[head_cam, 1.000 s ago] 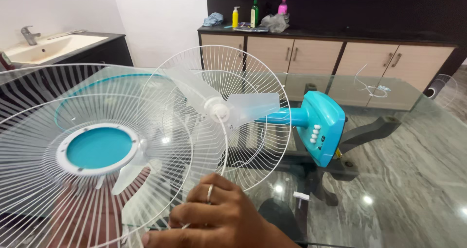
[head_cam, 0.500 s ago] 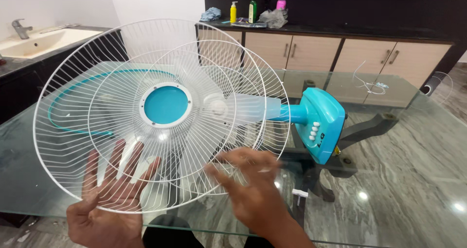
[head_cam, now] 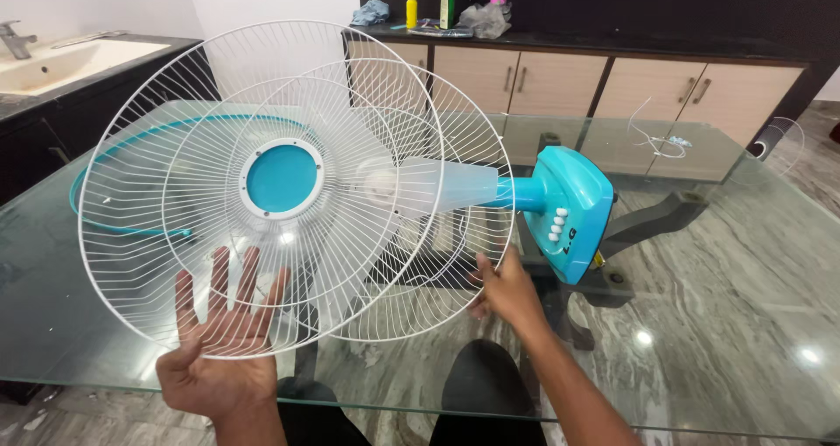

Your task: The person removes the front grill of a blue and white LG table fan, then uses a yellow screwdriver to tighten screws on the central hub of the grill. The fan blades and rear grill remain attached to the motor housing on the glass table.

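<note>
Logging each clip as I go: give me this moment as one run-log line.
left hand: open palm behind front grille | right hand: on rear grille rim | fan: lying on glass table

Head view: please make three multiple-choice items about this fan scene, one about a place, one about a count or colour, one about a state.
1. Where does the left hand rest?
A. On the sink
B. Flat against the loose front grille
C. On the cabinet

2. What colour is the fan base?
A. Red
B. Black
C. Turquoise

3. How is the front grille?
A. Held up, apart from the rear grille
B. Lying flat on the glass table
C. Clipped onto the fan

Answers: 1 B, the spread fingers show through its wires. 2 C, its body is turquoise with white buttons. 3 A, the two rims stand visibly offset.
</note>
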